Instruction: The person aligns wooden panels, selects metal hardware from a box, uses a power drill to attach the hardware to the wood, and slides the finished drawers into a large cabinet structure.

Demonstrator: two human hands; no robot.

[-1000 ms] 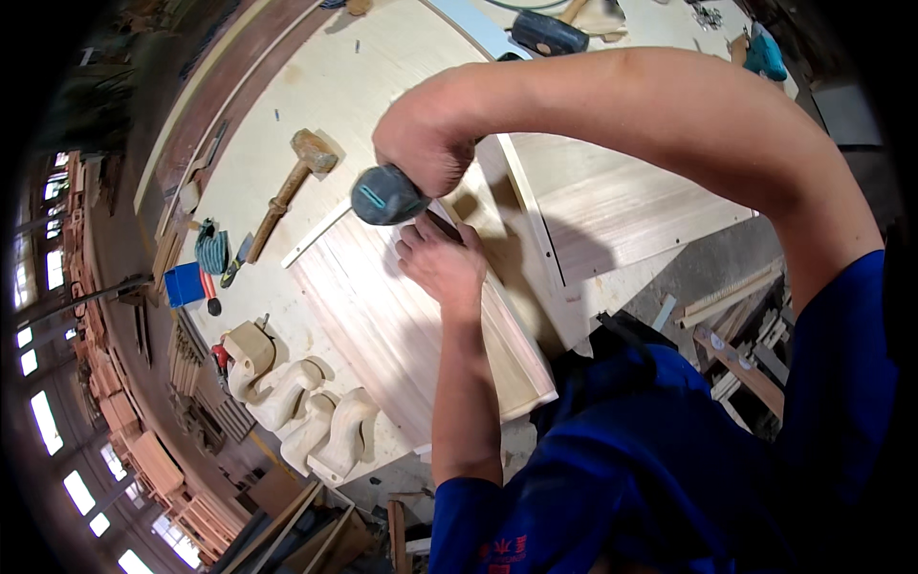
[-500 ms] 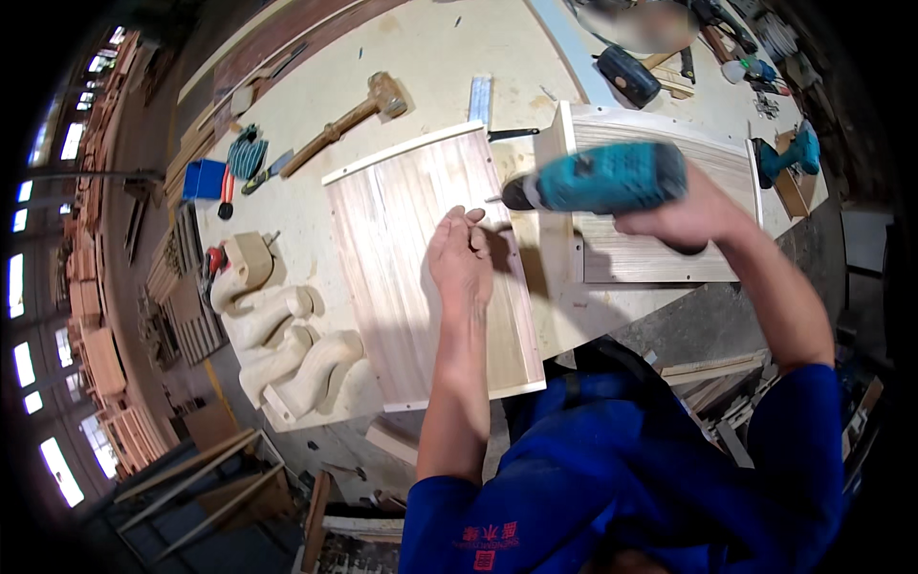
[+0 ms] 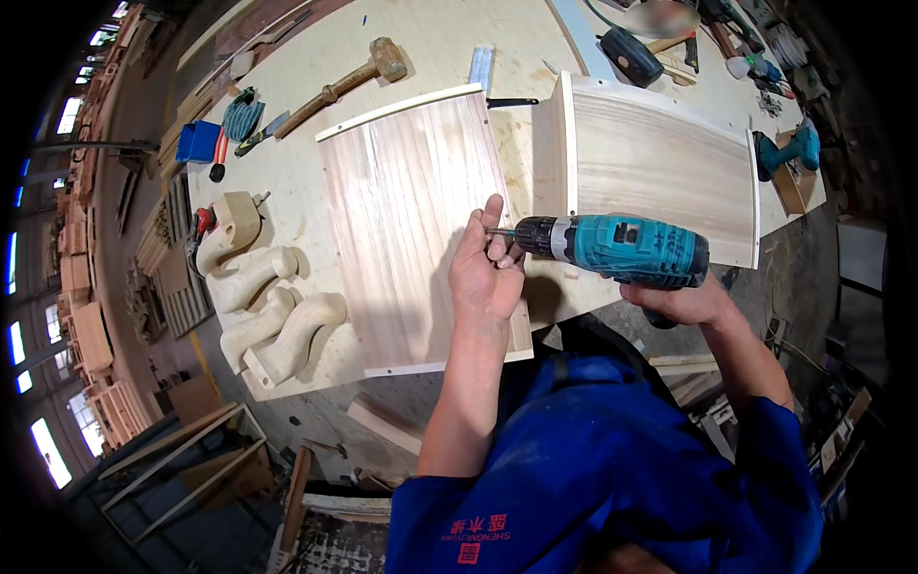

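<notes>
A pale wooden panel [image 3: 411,220] lies flat on the workbench [image 3: 287,172]. My left hand [image 3: 486,268] rests on its right edge, fingers pinched at the tip of the drill bit, perhaps on a small screw. My right hand [image 3: 684,301] grips a teal cordless drill [image 3: 612,247], held level and pointing left at that edge. A second wooden panel [image 3: 660,163] with raised side strips lies just right of the first one.
Several carved wooden legs [image 3: 263,306] lie at the bench's left edge. A wooden mallet [image 3: 349,78], pliers [image 3: 218,158], a blue box [image 3: 199,142] and a metal ruler [image 3: 480,67] lie beyond the panel. Another teal drill [image 3: 789,153] and a dark tool [image 3: 629,55] sit at the far right.
The view has swung round. My right hand has brought the drill down from above the panel to its right edge, and my left hand has slid to the bit's tip.
</notes>
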